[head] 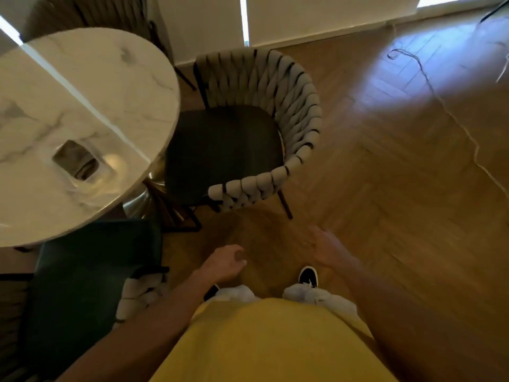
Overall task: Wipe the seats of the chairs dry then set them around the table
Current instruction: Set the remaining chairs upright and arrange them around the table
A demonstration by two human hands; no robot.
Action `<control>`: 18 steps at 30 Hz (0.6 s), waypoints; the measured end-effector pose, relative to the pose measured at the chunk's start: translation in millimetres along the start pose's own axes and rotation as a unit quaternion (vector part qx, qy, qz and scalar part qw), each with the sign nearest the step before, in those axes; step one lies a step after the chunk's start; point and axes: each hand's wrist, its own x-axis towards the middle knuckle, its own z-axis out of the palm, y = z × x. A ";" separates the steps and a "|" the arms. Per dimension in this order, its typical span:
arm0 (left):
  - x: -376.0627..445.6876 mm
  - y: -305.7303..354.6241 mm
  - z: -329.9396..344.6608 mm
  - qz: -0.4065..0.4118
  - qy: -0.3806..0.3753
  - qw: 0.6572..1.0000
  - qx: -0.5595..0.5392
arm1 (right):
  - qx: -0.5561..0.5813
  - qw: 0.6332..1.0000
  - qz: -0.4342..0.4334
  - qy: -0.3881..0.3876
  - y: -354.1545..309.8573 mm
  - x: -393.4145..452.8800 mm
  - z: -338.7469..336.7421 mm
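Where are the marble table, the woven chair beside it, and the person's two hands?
marble table (82,86), head view, bare top.
woven chair (297,106), head view, braided backrest.
left hand (225,261), head view, back of hand.
right hand (327,248), head view, palm area.

Bare floor (385,161) right; chair (248,128), table (68,119) block left

Table (82,111) cut off by the left edge, its base mostly hidden under the top; object (75,159) on it blurred, not identifiable; near chair (82,285) at lower left partly under the table, cropped by the frame; far chair (91,12) at upper left cropped, blurred; right hand (327,246) motion-blurred, fingers indistinct.
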 end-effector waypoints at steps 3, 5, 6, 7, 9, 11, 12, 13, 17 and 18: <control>14.5 61.9 14.4 0.010 -0.003 1.000 0.000 | -0.019 1.000 -0.012 -0.003 41.2 -7.4 -35.0; 25.3 101.0 19.7 0.022 0.004 1.000 -0.002 | -0.042 0.999 -0.023 -0.017 65.9 -6.5 -57.8; 30.8 118.8 20.7 0.029 0.008 1.000 -0.006 | -0.049 0.998 -0.017 -0.023 77.9 -4.1 -68.7; 36.2 135.2 21.1 0.034 0.011 0.999 -0.012 | -0.046 0.999 -0.005 -0.024 89.4 -1.5 -79.0; 47.4 165.9 19.7 0.045 0.010 0.999 -0.019 | -0.024 1.000 0.014 -0.011 112.4 7.9 -97.4; 60.6 193.0 16.8 0.052 0.013 0.998 -0.021 | -0.012 1.000 0.014 0.002 130.1 17.3 -116.9; 67.4 205.9 14.7 0.056 0.016 0.998 -0.022 | -0.004 1.000 0.016 0.007 137.9 22.8 -126.4; 74.4 218.9 12.2 0.058 0.020 0.998 -0.022 | 0.001 1.000 0.020 0.011 144.4 27.7 -136.2; 108.4 265.5 2.7 0.073 0.029 0.997 -0.028 | 0.008 0.999 0.040 0.011 169.8 51.2 -166.6; 119.3 276.3 1.1 0.076 0.030 0.996 -0.035 | 0.005 0.999 0.043 0.012 176.5 59.7 -173.6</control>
